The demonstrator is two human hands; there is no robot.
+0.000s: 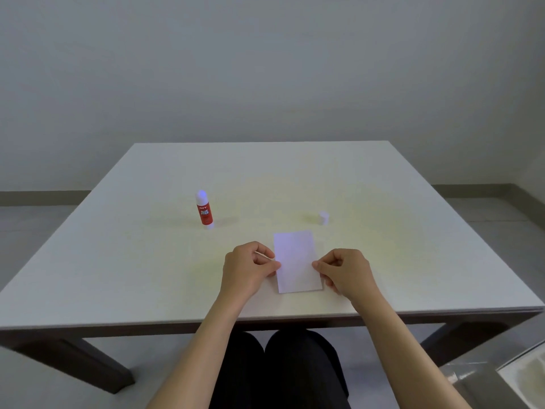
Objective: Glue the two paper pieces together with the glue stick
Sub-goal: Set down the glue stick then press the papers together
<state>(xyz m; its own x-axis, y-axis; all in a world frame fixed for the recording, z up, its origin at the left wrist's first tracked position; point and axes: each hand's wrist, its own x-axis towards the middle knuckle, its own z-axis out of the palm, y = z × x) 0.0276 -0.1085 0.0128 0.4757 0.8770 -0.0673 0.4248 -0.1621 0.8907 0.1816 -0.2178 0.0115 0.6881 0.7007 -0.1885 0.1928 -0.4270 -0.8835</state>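
Note:
A white paper piece (297,261) lies flat near the table's front edge. A second sheet under it shows only as a thin edge along its right and bottom sides. My left hand (249,270) pinches the paper's left edge and my right hand (345,273) pinches its right edge. The red glue stick (204,210) stands upright and uncapped to the far left of the paper. Its white cap (323,217) sits on the table beyond the paper's right corner.
The white table (147,276) reaches back to a plain wall. My dark-clothed legs show under the front edge. A pale box or container (522,376) sits on the floor at lower right.

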